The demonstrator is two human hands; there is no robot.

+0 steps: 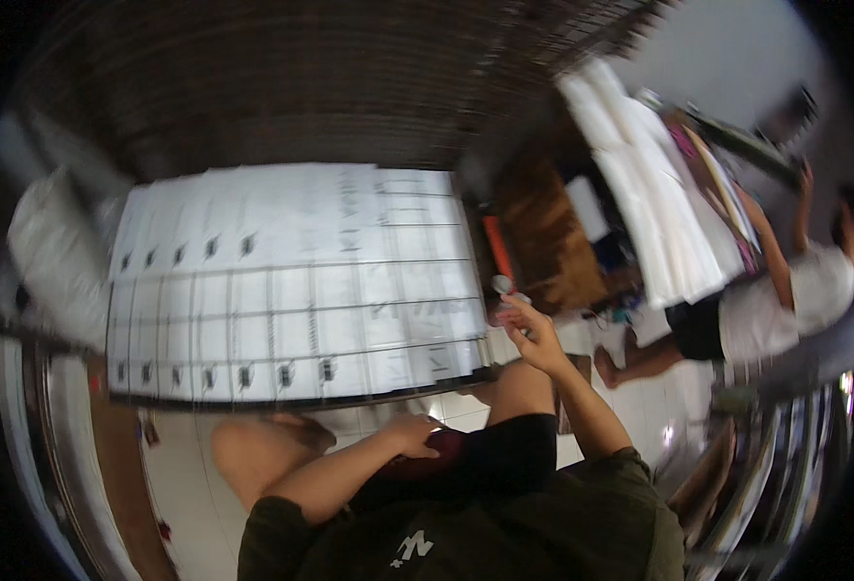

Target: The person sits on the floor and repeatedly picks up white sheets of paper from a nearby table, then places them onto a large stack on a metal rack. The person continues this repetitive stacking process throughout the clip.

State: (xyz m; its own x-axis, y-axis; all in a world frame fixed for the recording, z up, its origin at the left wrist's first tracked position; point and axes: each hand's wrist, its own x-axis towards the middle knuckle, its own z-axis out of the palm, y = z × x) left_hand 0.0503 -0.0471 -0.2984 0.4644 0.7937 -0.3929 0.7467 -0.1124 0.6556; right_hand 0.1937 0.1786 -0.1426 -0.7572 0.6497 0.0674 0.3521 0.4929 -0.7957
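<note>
My right hand [533, 336] is raised beside the right edge of the table. Its fingers are closed on a small thing with a round, pale top [501, 284]; blur hides its exact kind. My left hand [412, 436] rests on my dark shorts, fingers stretched out and slightly apart, with nothing clearly in it. In front of me, overlapping white printed sheets [223, 290] cover the low table [185, 404] in rows, with dark marks repeated along them.
A bulky clear plastic bag [54, 247] stands left of the table. To the right are an orange strip [497, 247], a brown patterned board [553, 242] and a long stack of white material [654, 194]. Another person [776, 305] is at the far right, beside that stack.
</note>
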